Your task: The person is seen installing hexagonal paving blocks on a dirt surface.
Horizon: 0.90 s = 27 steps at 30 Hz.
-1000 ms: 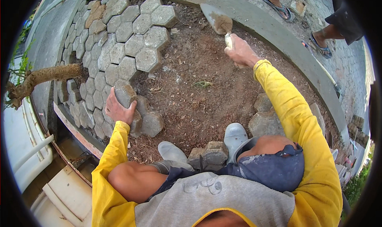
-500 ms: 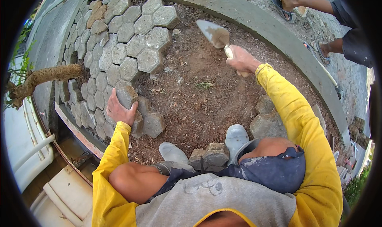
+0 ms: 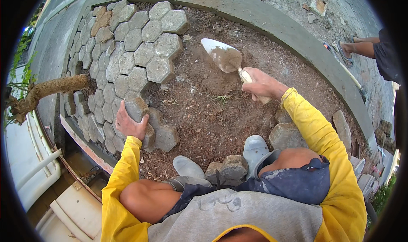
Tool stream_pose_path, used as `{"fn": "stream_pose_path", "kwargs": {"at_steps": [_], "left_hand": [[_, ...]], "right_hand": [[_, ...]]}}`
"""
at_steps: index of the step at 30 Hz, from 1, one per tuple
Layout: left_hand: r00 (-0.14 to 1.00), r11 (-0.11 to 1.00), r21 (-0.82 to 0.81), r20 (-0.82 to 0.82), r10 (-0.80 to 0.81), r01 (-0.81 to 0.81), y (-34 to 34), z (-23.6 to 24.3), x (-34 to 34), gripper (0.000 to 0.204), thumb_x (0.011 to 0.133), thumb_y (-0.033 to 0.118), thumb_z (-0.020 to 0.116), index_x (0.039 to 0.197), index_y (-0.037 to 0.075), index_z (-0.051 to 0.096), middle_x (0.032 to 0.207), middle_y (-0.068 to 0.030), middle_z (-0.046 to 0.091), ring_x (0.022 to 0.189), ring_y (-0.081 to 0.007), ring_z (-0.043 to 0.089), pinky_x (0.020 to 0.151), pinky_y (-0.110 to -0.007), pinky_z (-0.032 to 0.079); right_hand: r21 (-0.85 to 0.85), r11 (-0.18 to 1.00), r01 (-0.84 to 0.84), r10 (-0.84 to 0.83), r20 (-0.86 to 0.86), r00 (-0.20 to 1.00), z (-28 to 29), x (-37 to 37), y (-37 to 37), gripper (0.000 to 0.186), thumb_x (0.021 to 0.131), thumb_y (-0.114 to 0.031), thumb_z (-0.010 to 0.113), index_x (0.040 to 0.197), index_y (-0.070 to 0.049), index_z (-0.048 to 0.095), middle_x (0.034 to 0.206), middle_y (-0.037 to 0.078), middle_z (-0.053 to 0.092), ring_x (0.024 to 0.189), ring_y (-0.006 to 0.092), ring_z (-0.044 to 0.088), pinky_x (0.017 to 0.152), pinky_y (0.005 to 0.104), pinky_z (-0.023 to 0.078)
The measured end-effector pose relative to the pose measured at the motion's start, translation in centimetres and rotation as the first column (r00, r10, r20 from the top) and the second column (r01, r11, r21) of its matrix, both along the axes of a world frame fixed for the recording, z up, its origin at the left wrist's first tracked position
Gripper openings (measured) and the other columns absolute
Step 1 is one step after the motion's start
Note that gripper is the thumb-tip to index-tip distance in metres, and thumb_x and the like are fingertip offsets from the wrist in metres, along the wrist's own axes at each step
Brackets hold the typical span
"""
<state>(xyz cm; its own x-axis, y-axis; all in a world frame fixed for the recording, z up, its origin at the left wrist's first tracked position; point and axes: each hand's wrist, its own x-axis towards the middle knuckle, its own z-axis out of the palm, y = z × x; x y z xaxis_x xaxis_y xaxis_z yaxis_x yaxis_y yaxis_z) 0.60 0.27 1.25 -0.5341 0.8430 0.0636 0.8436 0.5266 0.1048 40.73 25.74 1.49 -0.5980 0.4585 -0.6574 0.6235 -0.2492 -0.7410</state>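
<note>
My left hand point(image 3: 129, 122) grips a grey hexagonal paver point(image 3: 136, 109), fingers on its left side and thumb on its near edge. That paver rests at the edge of the laid paving point(image 3: 123, 63), beside loose pavers point(image 3: 165, 138). In my right hand point(image 3: 263, 85) is a trowel point(image 3: 223, 57), held by its pale handle. The pointed blade, partly coated with brown soil, is over the bare soil point(image 3: 199, 110) or touching it; I cannot tell which. A tuft of grass lies on the soil between my hands.
More pavers point(image 3: 231, 167) lie between my grey boots, and others point(image 3: 287, 136) near my right knee. A concrete curb point(image 3: 297, 42) bounds the soil beyond. At left, a tree trunk point(image 3: 59, 83) leans over the paving. Another person's legs point(image 3: 361, 46) are at far right, near a long-handled tool point(image 3: 346, 72).
My right hand has drawn the trowel slightly nearer, and its blade has turned. My left hand stays on the paver. At upper right, the other person's legs have shifted right and closer together.
</note>
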Motion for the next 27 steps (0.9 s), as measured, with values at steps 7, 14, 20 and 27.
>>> {"fn": "stream_pose_path", "kwargs": {"at_steps": [7, 14, 20, 27], "left_hand": [[1.0, 0.995, -0.098, -0.01, 0.018, -0.019, 0.2, -0.7, -0.1, 0.107, 0.066, 0.043, 0.079, 0.155, 0.016, 0.024, 0.144, -0.0131, 0.043, 0.137, -0.0331, 0.037, 0.114, -0.056, 0.02], [0.997, 0.986, -0.155, -0.058, 0.045, -0.053, 0.1, 0.3, -0.3, 0.108, 0.068, 0.042, 0.078, 0.156, 0.017, 0.021, 0.144, -0.0141, 0.041, 0.137, -0.0344, 0.036, 0.114, -0.056, 0.02], [0.999, 0.986, -0.158, -0.006, 0.046, -0.046, 0.7, -0.8, 0.0, 0.108, 0.066, 0.043, 0.079, 0.155, 0.018, 0.023, 0.143, -0.0145, 0.041, 0.137, -0.0343, 0.037, 0.114, -0.057, 0.021], [0.997, 0.993, -0.111, -0.072, 0.038, -0.046, 0.0, -0.2, -0.6, 0.108, 0.064, 0.043, 0.079, 0.155, 0.019, 0.025, 0.143, -0.0135, 0.043, 0.136, -0.0344, 0.038, 0.114, -0.056, 0.022]], "right_hand": [[-0.544, 0.812, 0.211, -0.397, -0.25, 0.883, -3.8, -8.2, 2.4, 0.025, 0.097, -0.032, 0.06, 0.097, -0.009, 0.051, 0.073, 0.001, 0.055, 0.051, 0.0103, 0.057, 0.041, 0.0281, 0.051], [-0.541, 0.657, 0.525, -0.705, -0.196, 0.681, -1.6, -7.1, -2.2, 0.025, 0.1, -0.033, 0.054, 0.097, -0.01, 0.048, 0.071, 0.001, 0.053, 0.05, 0.0122, 0.055, 0.041, 0.0305, 0.05], [-0.568, 0.603, 0.56, -0.765, -0.213, 0.608, -3.5, -6.6, 0.0, 0.025, 0.1, -0.034, 0.055, 0.096, -0.01, 0.048, 0.071, 0.002, 0.054, 0.05, 0.0117, 0.056, 0.041, 0.0295, 0.05], [-0.593, 0.618, 0.516, -0.745, -0.229, 0.627, 0.1, -5.8, -4.3, 0.023, 0.1, -0.032, 0.053, 0.098, -0.01, 0.046, 0.07, 0.002, 0.053, 0.049, 0.0126, 0.055, 0.04, 0.0307, 0.049]]}}
